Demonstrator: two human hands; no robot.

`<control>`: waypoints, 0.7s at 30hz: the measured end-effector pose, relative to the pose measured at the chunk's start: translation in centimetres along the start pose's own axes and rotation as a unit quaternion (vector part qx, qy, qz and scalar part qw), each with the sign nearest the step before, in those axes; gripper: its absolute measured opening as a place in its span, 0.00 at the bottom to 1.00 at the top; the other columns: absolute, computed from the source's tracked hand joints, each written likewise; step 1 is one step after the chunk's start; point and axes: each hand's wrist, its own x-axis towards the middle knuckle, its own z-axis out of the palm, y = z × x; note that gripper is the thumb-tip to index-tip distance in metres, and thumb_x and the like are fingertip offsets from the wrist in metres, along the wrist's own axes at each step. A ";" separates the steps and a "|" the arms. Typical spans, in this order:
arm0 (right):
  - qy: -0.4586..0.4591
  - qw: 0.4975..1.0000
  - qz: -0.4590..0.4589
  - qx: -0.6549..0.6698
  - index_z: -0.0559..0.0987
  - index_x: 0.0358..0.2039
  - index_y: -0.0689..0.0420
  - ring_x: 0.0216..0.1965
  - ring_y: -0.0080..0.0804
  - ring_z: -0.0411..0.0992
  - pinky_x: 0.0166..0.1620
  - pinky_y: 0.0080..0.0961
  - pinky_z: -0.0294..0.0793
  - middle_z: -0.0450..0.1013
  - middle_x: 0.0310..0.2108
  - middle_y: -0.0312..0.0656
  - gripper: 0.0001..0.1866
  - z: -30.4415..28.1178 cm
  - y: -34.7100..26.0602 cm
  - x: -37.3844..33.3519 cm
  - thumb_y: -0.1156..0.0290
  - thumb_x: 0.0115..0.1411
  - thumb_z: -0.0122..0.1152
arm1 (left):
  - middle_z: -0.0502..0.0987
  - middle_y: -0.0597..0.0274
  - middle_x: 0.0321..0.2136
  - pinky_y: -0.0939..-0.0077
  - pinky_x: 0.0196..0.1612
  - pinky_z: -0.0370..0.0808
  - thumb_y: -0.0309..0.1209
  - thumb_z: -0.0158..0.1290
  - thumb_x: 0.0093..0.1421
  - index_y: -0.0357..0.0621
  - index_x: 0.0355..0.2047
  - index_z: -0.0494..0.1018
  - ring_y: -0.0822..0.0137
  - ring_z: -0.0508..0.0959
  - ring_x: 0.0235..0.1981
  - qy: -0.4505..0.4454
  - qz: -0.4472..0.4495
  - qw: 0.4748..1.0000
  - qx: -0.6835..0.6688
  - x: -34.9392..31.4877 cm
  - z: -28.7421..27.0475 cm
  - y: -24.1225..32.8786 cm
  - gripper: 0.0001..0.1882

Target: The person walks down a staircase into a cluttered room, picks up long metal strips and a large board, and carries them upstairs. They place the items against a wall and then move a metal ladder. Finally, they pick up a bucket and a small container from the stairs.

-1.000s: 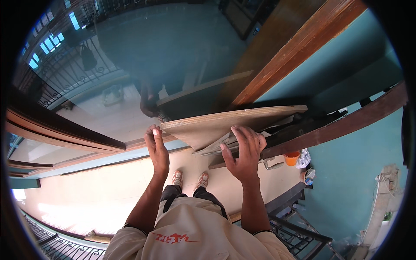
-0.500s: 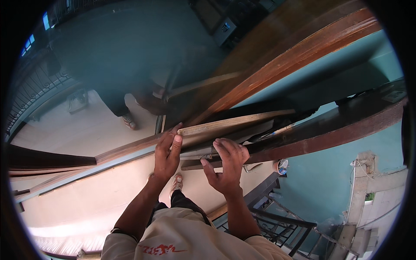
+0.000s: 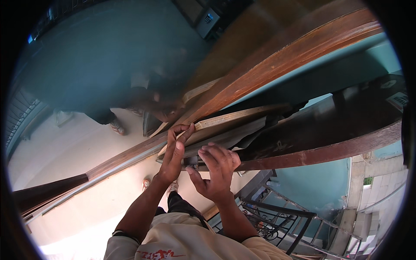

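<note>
One plywood board [image 3: 234, 119] is slanting between one wooden frame [image 3: 281, 65] and one dark brown panel [image 3: 316, 128], its far end disappearing into shadow. The left hand [image 3: 172, 159], thumb and fingers apart, is touching its near corner; the right hand [image 3: 218, 172] is curving open, any contact being hidden. Pale floor [image 3: 93, 197] is extending leftward.

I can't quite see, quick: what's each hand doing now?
Left hand: open, at the wooden board's near end.
Right hand: open, holding nothing visible.

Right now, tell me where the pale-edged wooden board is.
The board is just right of centre in the head view, its left end by the left hand, below the reddish-brown beam.
</note>
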 end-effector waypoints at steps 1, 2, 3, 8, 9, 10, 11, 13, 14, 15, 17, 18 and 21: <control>0.006 1.000 0.008 0.003 0.82 0.49 0.55 0.53 0.37 0.74 0.59 0.40 0.56 0.76 0.50 0.38 0.24 0.1 -0.1 0.0 0.55 0.57 0.73 | 0.62 0.48 0.61 0.53 0.73 0.50 0.60 0.29 0.76 0.36 0.70 0.64 0.55 0.57 0.70 -0.007 -0.008 1.000 -0.016 0.1 -0.3 0.1 0.42; 0.011 1.000 0.013 0.009 0.82 0.48 0.54 0.52 0.37 0.74 0.59 0.40 0.57 0.76 0.50 0.38 0.23 0.4 -0.1 -0.1 0.55 0.57 0.73 | 0.63 0.48 0.63 0.56 0.74 0.50 0.59 0.29 0.76 0.36 0.69 0.65 0.54 0.60 0.69 -0.009 -0.001 1.000 -0.004 0.2 -0.5 0.1 0.40; 0.015 1.000 0.018 0.013 0.82 0.47 0.54 0.52 0.36 0.74 0.58 0.41 0.57 0.76 0.50 0.38 0.22 0.2 -0.2 -0.3 0.55 0.57 0.73 | 0.64 0.47 0.63 0.57 0.73 0.51 0.59 0.29 0.77 0.37 0.68 0.65 0.55 0.61 0.69 -0.016 -0.028 0.999 -0.030 0.3 -0.6 0.3 0.40; 0.034 0.999 0.021 0.013 0.81 0.46 0.52 0.50 0.35 0.74 0.57 0.43 0.57 0.75 0.49 0.38 0.22 0.4 -0.3 -0.9 0.57 0.55 0.75 | 0.69 0.49 0.64 0.62 0.71 0.57 0.49 0.39 0.78 0.40 0.63 0.68 0.57 0.65 0.68 -0.057 -0.088 0.993 -0.050 1.5 -1.5 0.1 0.27; 0.041 0.999 0.016 0.014 0.81 0.46 0.52 0.50 0.36 0.74 0.57 0.43 0.57 0.75 0.49 0.38 0.22 0.5 -0.2 -0.8 0.57 0.54 0.75 | 0.69 0.49 0.64 0.62 0.71 0.58 0.47 0.41 0.78 0.40 0.62 0.68 0.58 0.65 0.68 -0.070 -0.079 0.994 -0.042 2.0 -1.6 0.0 0.25; 0.049 0.999 0.011 0.015 0.81 0.46 0.52 0.50 0.36 0.74 0.57 0.43 0.57 0.75 0.49 0.38 0.22 0.6 -0.2 -0.8 0.57 0.54 0.75 | 0.72 0.53 0.62 0.63 0.69 0.61 0.44 0.46 0.77 0.42 0.60 0.67 0.60 0.67 0.66 -0.076 -0.083 0.990 -0.081 2.6 -1.3 0.0 0.22; 0.048 0.999 0.016 0.016 0.81 0.46 0.52 0.50 0.36 0.74 0.57 0.43 0.57 0.75 0.49 0.38 0.22 0.6 -0.4 -1.0 0.57 0.54 0.75 | 0.72 0.53 0.62 0.64 0.68 0.61 0.45 0.46 0.77 0.41 0.61 0.67 0.61 0.68 0.65 -0.082 -0.086 0.987 -0.111 2.9 -0.7 0.0 0.23; 0.053 0.998 0.020 0.015 0.81 0.45 0.53 0.49 0.36 0.74 0.57 0.43 0.57 0.76 0.48 0.38 0.22 0.7 -0.5 -1.2 0.58 0.54 0.75 | 0.74 0.55 0.60 0.65 0.67 0.63 0.48 0.45 0.77 0.41 0.61 0.69 0.62 0.70 0.63 -0.095 -0.082 0.977 -0.170 4.2 0.5 0.2 0.25; 0.050 0.999 0.015 0.010 0.79 0.46 0.52 0.49 0.36 0.73 0.57 0.43 0.57 0.75 0.48 0.38 0.21 0.6 -0.6 -1.1 0.57 0.56 0.73 | 0.74 0.55 0.60 0.65 0.67 0.63 0.49 0.45 0.77 0.40 0.62 0.70 0.62 0.71 0.62 -0.115 -0.083 0.979 -0.148 4.5 0.4 -0.2 0.26; 0.045 0.999 0.011 0.006 0.78 0.46 0.52 0.48 0.36 0.73 0.57 0.43 0.57 0.75 0.47 0.38 0.21 0.5 -0.6 -1.2 0.56 0.58 0.72 | 0.74 0.55 0.59 0.65 0.66 0.63 0.50 0.44 0.77 0.40 0.62 0.71 0.63 0.71 0.62 -0.135 -0.084 0.979 -0.125 4.7 0.3 -0.7 0.27; 0.042 0.999 0.005 0.001 0.77 0.47 0.52 0.48 0.36 0.72 0.57 0.44 0.57 0.75 0.46 0.38 0.21 0.6 -0.5 -0.9 0.55 0.60 0.70 | 0.75 0.55 0.59 0.66 0.66 0.64 0.51 0.43 0.77 0.39 0.62 0.72 0.63 0.71 0.61 -0.150 -0.077 0.982 -0.091 5.1 0.3 -1.3 0.29; 0.041 0.999 0.008 -0.001 0.77 0.46 0.52 0.47 0.36 0.72 0.57 0.44 0.57 0.75 0.46 0.38 0.21 0.6 -0.5 -0.9 0.55 0.59 0.71 | 0.75 0.55 0.58 0.66 0.66 0.64 0.51 0.43 0.77 0.39 0.62 0.73 0.63 0.71 0.61 -0.147 -0.073 0.983 -0.081 5.1 0.4 -1.4 0.30; 0.045 0.999 0.012 0.000 0.77 0.45 0.52 0.47 0.36 0.72 0.58 0.45 0.57 0.75 0.44 0.38 0.20 0.7 -0.6 -0.7 0.55 0.58 0.71 | 0.75 0.54 0.57 0.66 0.66 0.64 0.52 0.42 0.77 0.38 0.61 0.75 0.62 0.72 0.61 -0.147 -0.078 0.983 -0.074 5.4 0.2 -1.4 0.30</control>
